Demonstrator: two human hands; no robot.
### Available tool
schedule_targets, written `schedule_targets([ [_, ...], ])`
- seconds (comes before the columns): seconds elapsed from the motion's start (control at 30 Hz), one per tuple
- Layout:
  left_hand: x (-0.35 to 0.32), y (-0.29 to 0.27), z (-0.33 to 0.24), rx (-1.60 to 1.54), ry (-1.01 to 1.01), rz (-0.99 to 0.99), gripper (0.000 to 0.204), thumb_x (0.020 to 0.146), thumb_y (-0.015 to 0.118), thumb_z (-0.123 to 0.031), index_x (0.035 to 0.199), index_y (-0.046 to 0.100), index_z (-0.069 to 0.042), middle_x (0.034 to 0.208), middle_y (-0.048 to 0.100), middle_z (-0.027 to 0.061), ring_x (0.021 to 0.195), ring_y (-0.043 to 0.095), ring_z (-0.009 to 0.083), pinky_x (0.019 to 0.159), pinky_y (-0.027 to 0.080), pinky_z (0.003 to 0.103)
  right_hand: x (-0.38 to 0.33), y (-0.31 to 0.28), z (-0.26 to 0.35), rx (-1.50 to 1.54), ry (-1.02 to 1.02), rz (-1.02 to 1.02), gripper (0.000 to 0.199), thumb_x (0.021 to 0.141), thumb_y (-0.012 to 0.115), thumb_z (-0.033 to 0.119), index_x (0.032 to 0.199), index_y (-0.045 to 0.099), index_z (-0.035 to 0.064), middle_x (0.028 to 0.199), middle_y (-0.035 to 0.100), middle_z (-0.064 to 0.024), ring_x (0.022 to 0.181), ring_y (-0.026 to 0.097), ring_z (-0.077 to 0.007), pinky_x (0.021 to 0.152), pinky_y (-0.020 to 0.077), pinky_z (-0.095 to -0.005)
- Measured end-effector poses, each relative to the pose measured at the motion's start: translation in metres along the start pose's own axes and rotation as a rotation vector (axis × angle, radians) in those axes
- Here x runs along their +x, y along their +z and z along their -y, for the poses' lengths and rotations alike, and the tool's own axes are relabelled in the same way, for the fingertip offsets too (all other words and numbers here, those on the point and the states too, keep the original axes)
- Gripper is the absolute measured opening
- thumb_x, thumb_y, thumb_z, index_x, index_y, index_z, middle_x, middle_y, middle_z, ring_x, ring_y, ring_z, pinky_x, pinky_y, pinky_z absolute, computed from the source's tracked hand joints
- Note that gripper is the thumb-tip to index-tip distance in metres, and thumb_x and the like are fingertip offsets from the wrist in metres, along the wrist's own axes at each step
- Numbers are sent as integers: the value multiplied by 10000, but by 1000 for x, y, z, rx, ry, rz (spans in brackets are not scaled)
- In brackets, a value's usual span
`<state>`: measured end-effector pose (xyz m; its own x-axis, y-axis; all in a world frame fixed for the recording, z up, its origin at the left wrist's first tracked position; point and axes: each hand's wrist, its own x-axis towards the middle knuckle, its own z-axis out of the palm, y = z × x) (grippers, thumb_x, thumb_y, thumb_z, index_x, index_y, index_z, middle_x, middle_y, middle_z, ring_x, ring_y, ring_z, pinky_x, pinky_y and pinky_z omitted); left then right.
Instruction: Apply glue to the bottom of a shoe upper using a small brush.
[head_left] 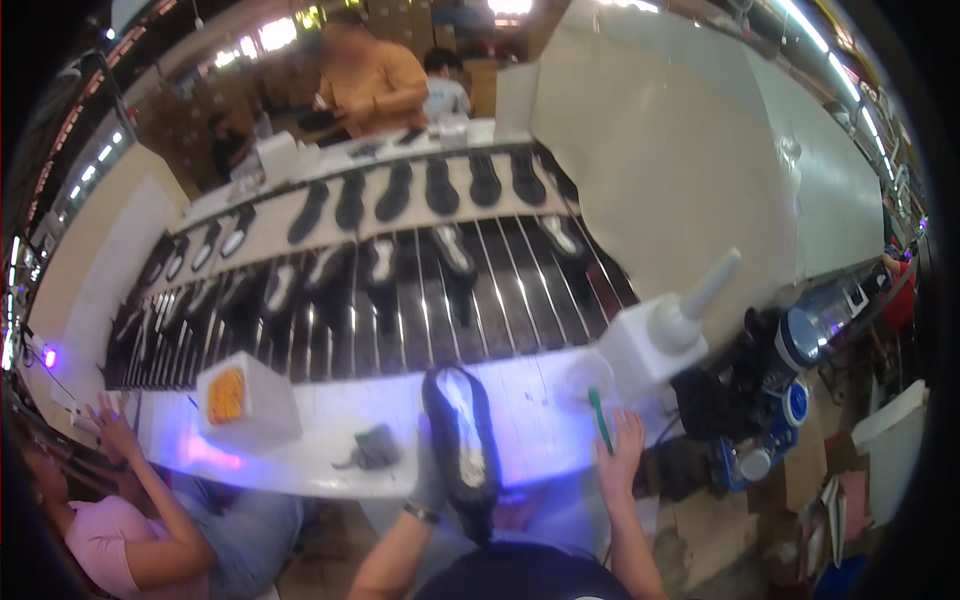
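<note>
My left hand (430, 470), in a grey glove, grips a black shoe upper (479, 490) by its left side. Its underside faces up, showing a pale middle ringed by a black edge. At the right, my bare right hand (624, 447) holds a small green brush (600, 420), like a toothbrush, with its head pointing away from me. Just beyond the brush head is a small clear dish (580, 380). Behind that stands a white plastic bottle (650, 345) with a long nozzle. A crumpled grey cloth or glove (375, 447) lies on the white table left of the shoe.
Across the white table (345, 400) runs a rack of metal rods (510, 290) bearing several shoe uppers; beyond it a belt (270, 220) carries black soles. A white box (255, 405) stands left. People sit at left and stand opposite. Blue-capped machinery (765, 435) is at right.
</note>
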<state>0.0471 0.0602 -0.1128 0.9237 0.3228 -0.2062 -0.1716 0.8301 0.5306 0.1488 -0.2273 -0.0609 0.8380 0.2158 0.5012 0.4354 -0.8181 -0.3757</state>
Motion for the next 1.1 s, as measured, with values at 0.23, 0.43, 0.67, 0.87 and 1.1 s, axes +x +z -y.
schedule_targets([
  [0.23,-3,6,16,248,24,-72,761,974,290,-637,1478,304,-66,1432,437,123,1310,427,267,1152,273,408,-50,-10,90,997,-5,795,865,682,881,234,1393,440,14,1386,493,-171,1310,450,-271,1103,344,-411],
  [0.43,-13,39,-10,580,19,72,488,1058,314,-311,1418,383,10,1375,491,124,1224,496,226,1063,391,343,4,1,105,1786,1023,668,550,788,702,15,1297,497,-20,1204,611,-132,1050,626,-235,948,507,-381],
  [0.67,-33,7,-4,804,184,-2,472,1020,438,-292,1313,500,73,1149,662,182,1017,664,215,926,498,351,104,58,123,1494,658,232,492,779,743,68,1228,562,-22,1130,650,-95,986,632,-194,920,489,-324],
  [0.87,-40,15,0,1175,410,22,233,904,567,-82,1088,677,7,991,717,141,870,707,231,794,555,334,201,159,119,1186,374,31,389,784,777,133,1100,631,-40,1027,691,-89,925,630,-168,872,474,-312],
  [1.1,-33,7,1,1329,513,106,201,845,633,-84,1028,706,-49,969,717,112,899,693,267,791,555,371,238,281,62,557,442,260,611,634,869,221,1149,629,-4,1109,666,-229,1076,625,-377,932,473,-424],
])
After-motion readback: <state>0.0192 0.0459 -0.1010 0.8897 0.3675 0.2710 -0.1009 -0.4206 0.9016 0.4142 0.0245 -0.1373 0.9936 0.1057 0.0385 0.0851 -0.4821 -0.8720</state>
